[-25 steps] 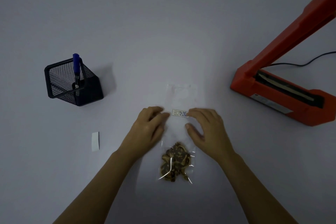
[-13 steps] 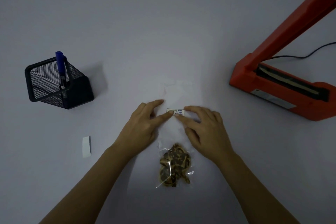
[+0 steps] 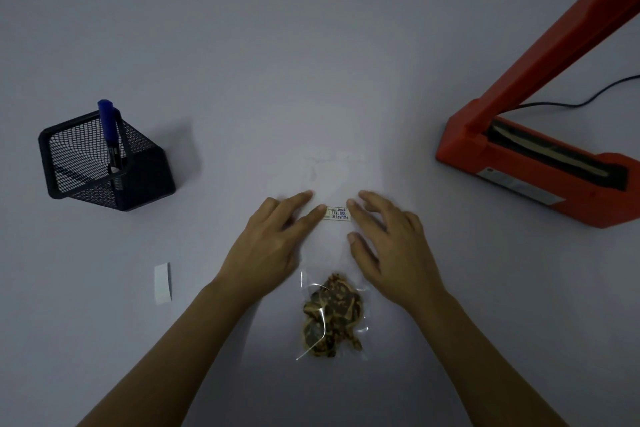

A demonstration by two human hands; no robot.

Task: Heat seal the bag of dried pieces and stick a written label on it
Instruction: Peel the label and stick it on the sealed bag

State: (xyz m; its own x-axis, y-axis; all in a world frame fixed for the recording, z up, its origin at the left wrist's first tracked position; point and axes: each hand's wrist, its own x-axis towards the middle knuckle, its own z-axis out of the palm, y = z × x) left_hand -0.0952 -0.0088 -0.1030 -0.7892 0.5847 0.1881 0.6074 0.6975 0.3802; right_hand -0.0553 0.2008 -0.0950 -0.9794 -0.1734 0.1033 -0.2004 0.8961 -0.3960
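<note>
**A:** Head camera, looking down: the clear bag lies flat on the pale table, dead centre, lengthwise away from the person. The dried pieces are bunched in the bag's near end.

**B:** And the label sits on the bag about halfway up, a small white rectangle with handwriting on it. I can't read the writing from here.

**A:** Hands now. The left hand lies over the bag's left edge with its fingers straight and gripping nothing. Its index fingertip touches the label's left end.

**B:** The right hand mirrors it on the bag's right side, fingers spread and only lightly bent, holding nothing. One fingertip is at the label's right end, touching or just short, I can't tell. The thumb rests on the bag below the label.

**A:** Around the bag? Well to its right and a little farther back stands the orange heat sealer, arm raised and jaw wide open, with a black cable trailing off behind it.

**B:** Well to the bag's left, also farther back, a black mesh pen holder tilts, with a blue marker standing in it.

**A:** And left of the bag, beyond the left forearm, a small white paper strip lies on its own.
</note>
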